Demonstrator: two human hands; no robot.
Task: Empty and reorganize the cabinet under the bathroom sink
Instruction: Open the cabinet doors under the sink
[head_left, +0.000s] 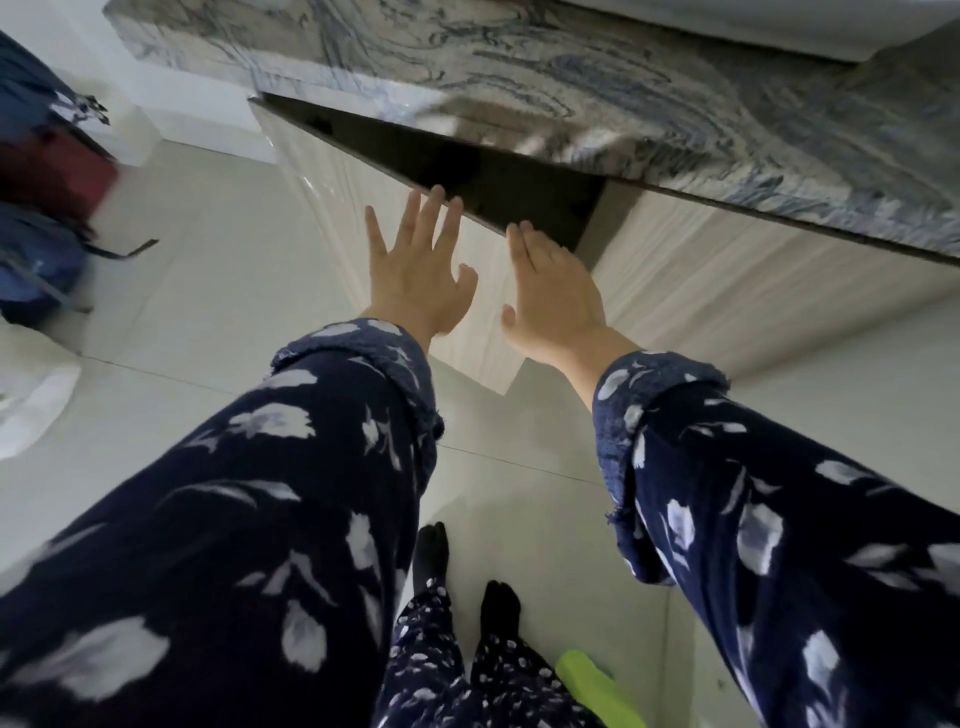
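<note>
While you stand in dark socks (470, 577) on the pale tiled floor (208, 291), both your hands reach to the cabinet door (332, 171) under the marbled counter (571, 83).

- Left hand (415, 270): fingers straight and spread, flat against the pale door face near its upper edge.
- Right hand (556, 291): fingers straight and pressed together, laid on the same door just right of the left hand, fingertips at the edge beside the dark gap.
- Cabinet door: swung partly out from the cabinet, a dark opening (493, 176) behind it; contents cannot be made out.
- Second door (737, 270): to the right, closed.
- Sleeves (291, 493): dark blue, white leaf print.
- Far left: blue and red bags (47, 197), blurred; below them a white plastic bag (31, 405).
- Near, bottom edge: a bright green item (597, 691), kind unclear.
</note>
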